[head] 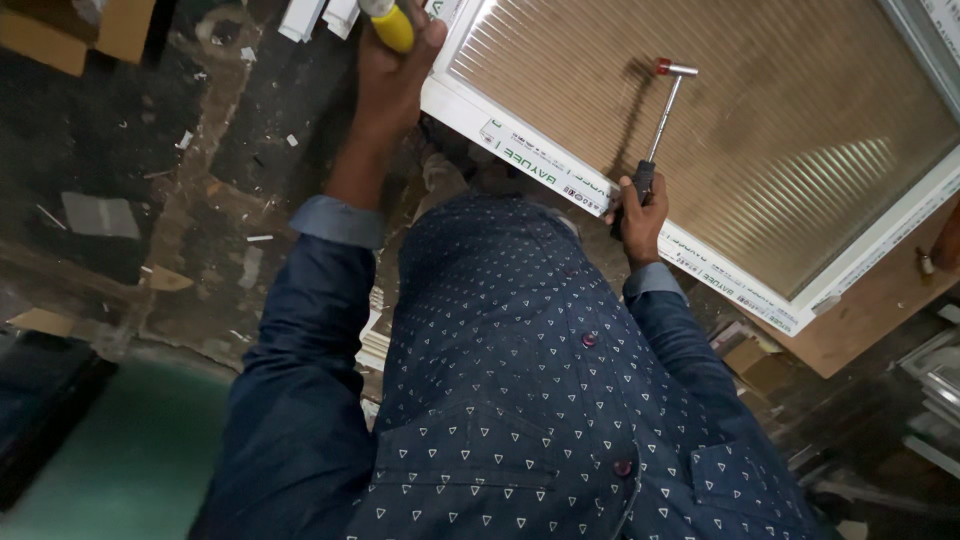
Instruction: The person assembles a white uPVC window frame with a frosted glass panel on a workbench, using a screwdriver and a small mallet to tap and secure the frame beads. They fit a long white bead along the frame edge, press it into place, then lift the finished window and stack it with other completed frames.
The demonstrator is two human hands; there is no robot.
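Note:
My left hand [392, 75] grips a yellow-handled tool [388, 22] at the near left corner of a white window frame [560, 178]. The frame holds a ribbed, translucent glass pane [740, 130] and lies flat on a wooden board [870, 310]. My right hand [640, 215] is closed around the dark grip of a small hammer [662, 110]. Its metal shaft points up over the pane and ends in a red-tipped head [664, 66]. Both arms wear dark blue patterned sleeves.
A dirty dark floor [150, 200] with scraps of white plastic and paper lies to the left. White profile pieces [320, 15] sit at the top. Cardboard [80, 30] is at the upper left. More white profile offcuts and clutter [930, 400] sit at the lower right.

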